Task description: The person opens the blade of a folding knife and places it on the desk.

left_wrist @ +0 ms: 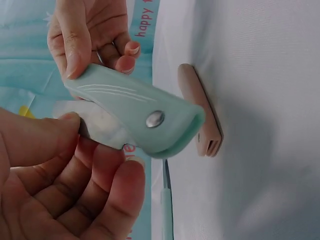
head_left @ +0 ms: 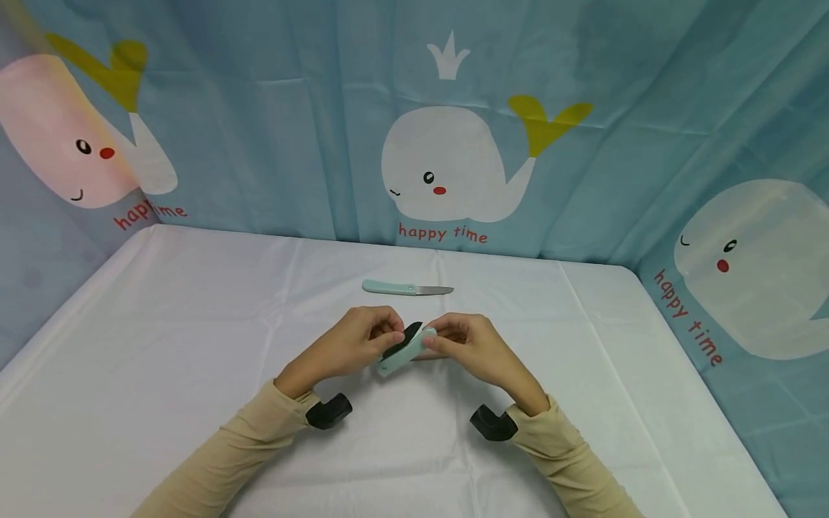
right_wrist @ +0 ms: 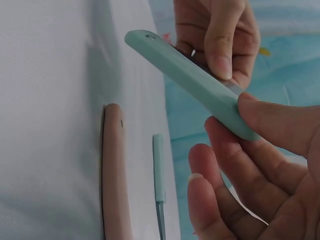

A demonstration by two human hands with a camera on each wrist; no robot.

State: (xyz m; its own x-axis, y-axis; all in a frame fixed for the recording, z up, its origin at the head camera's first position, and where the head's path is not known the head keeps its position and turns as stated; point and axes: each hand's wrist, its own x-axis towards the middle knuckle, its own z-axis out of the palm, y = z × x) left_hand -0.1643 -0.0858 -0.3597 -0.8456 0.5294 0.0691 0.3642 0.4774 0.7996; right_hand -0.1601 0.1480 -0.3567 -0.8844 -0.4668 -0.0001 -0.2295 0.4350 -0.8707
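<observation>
Between both hands, above the table, is a folding knife with a mint-green handle (head_left: 404,355), its blade (left_wrist: 102,121) partly swung out of the slot. My left hand (head_left: 358,341) pinches the blade between thumb and forefinger. The handle's far end is pinched by my right hand (head_left: 476,350), with the other fingers loosely bent. Below them a pinkish-beige folding knife (right_wrist: 115,170) lies folded on the cloth; my right hand partly covers it in the head view. Farther back rests another mint-green knife (head_left: 391,288), blade out and pointing right.
A white cloth (head_left: 214,324) covers the table, with light creases. Blue curtains with whale prints (head_left: 447,165) hang around the back and sides. A black wrist device (head_left: 330,411) sits at each sleeve cuff.
</observation>
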